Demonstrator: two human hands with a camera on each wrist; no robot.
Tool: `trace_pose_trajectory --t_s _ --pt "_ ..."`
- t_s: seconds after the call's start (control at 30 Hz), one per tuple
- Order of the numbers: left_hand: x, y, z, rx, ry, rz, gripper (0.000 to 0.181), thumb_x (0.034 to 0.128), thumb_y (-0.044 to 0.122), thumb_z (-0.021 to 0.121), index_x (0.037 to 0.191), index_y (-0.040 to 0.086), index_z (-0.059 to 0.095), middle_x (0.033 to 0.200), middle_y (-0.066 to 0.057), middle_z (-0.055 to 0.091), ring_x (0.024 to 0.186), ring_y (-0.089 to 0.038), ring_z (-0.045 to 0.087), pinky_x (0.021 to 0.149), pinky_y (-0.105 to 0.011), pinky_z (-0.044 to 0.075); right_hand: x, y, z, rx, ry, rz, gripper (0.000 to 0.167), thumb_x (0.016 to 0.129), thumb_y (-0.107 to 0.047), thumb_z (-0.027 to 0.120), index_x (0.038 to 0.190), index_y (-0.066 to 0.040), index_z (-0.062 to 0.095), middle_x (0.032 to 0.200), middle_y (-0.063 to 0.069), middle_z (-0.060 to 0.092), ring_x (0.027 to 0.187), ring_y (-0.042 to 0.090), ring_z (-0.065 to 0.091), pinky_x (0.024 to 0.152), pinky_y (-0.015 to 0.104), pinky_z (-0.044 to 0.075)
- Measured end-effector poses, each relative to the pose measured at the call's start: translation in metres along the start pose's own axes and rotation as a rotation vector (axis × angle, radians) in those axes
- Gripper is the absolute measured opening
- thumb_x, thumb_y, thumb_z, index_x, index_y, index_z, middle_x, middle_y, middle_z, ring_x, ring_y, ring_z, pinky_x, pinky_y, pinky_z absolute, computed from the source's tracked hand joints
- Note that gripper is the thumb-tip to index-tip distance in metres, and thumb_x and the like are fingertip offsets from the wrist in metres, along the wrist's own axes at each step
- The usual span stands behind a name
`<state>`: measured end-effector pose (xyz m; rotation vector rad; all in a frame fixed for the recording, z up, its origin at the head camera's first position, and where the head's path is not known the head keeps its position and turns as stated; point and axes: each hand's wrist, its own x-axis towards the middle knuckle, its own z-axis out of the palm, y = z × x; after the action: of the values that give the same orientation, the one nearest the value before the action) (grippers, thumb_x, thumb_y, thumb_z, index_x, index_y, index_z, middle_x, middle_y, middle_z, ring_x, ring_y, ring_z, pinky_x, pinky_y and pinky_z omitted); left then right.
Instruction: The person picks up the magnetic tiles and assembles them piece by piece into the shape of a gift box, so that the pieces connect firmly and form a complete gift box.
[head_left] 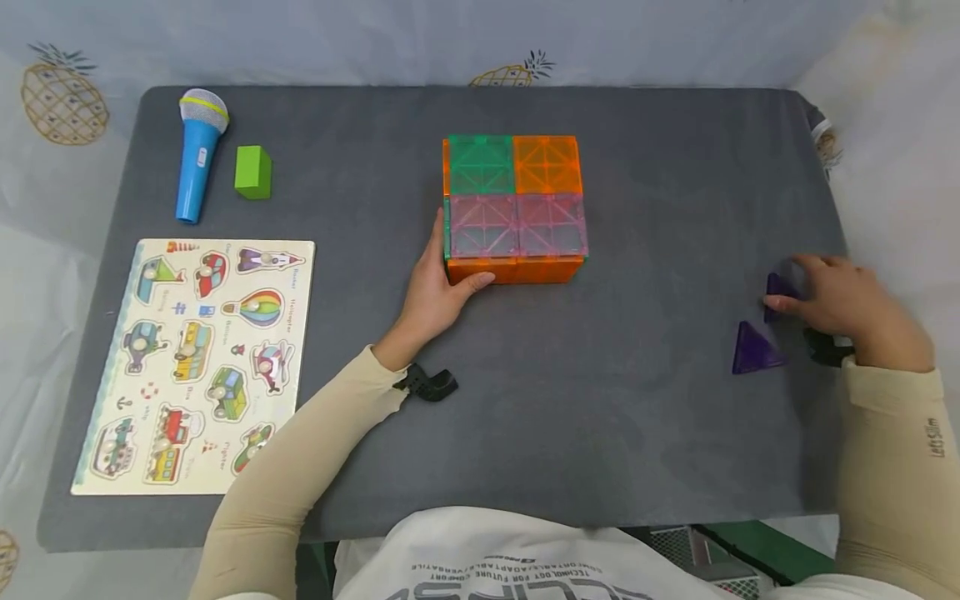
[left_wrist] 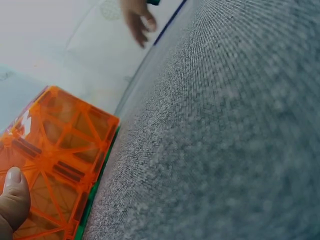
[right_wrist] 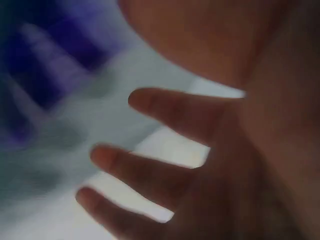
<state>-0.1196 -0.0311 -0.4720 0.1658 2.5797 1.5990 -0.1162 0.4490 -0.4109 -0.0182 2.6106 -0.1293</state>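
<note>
Near the middle of the table stands a box built of translucent magnetic tiles (head_left: 517,223), green, orange and pink on top with orange along its front. My left hand (head_left: 438,287) holds its front left corner, thumb on the orange front face and fingers along the left side. The left wrist view shows the thumb against an orange tile (left_wrist: 70,135). At the far right my right hand (head_left: 847,304) hovers by two purple triangular tiles, one nearer the front (head_left: 756,352) and one partly behind the thumb (head_left: 780,289). Its fingers (right_wrist: 165,107) are spread, with no tile between them.
A blue toy microphone (head_left: 198,158) and a green block (head_left: 253,172) lie at the back left. Below them is a wooden puzzle board (head_left: 202,333) with vehicle pieces, its lower right corner under my left sleeve. The table's right edge (head_left: 821,179) runs close to my right hand.
</note>
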Motion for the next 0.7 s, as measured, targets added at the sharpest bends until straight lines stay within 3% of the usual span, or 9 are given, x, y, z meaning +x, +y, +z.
trace_pose_trajectory --t_s 0.1,0.23,0.47,0.57,0.7 --pt "-0.001 0.0 -0.001 -0.001 -0.002 0.001 0.104 0.0843 0.03 0.074 0.155 0.008 0.001 0.161 -0.009 0.017 0.146 -0.023 0.023 0.117 -0.041 0.024 0.0 0.015 0.013 0.03 0.032 0.024 0.08 0.096 -0.051 0.05 0.137 0.015 0.031 0.125 0.049 0.031 0.114 0.063 0.03 0.094 0.072 0.027" --pt "0.0 -0.002 0.002 -0.021 -0.017 0.009 0.103 0.0847 0.029 0.074 0.156 0.009 0.002 0.161 -0.008 0.017 0.146 -0.023 0.024 0.117 -0.041 0.025 -0.001 0.018 0.022 0.087 0.093 0.024 0.068 0.096 -0.042 0.055 0.126 0.017 0.037 0.114 0.046 0.043 0.103 0.059 0.041 0.086 0.069 0.033" --pt "0.003 -0.003 0.005 -0.035 -0.035 0.034 0.103 0.084 0.029 0.074 0.156 0.01 0.002 0.161 -0.009 0.015 0.146 -0.022 0.024 0.117 -0.039 0.025 0.012 0.014 0.012 0.146 -0.014 0.083 0.078 0.096 -0.052 0.047 0.129 0.018 0.03 0.116 0.046 0.041 0.101 0.061 0.043 0.082 0.067 0.036" --pt "0.002 -0.003 0.002 -0.035 -0.022 0.033 0.103 0.0842 0.028 0.073 0.156 0.009 0.001 0.161 -0.01 0.016 0.146 -0.023 0.024 0.117 -0.039 0.025 0.028 -0.005 -0.009 0.118 0.008 0.092 0.077 0.095 -0.052 0.05 0.127 0.018 0.04 0.117 0.045 0.044 0.101 0.06 0.045 0.082 0.066 0.038" --pt "0.0 -0.004 0.0 -0.029 -0.008 0.028 0.103 0.0841 0.032 0.071 0.156 0.009 0.001 0.161 -0.011 0.016 0.146 -0.024 0.025 0.117 -0.04 0.025 0.039 -0.066 -0.051 0.09 0.179 0.037 0.055 0.095 -0.036 0.058 0.118 0.015 0.058 0.112 0.039 0.056 0.094 0.055 0.052 0.078 0.063 0.04"
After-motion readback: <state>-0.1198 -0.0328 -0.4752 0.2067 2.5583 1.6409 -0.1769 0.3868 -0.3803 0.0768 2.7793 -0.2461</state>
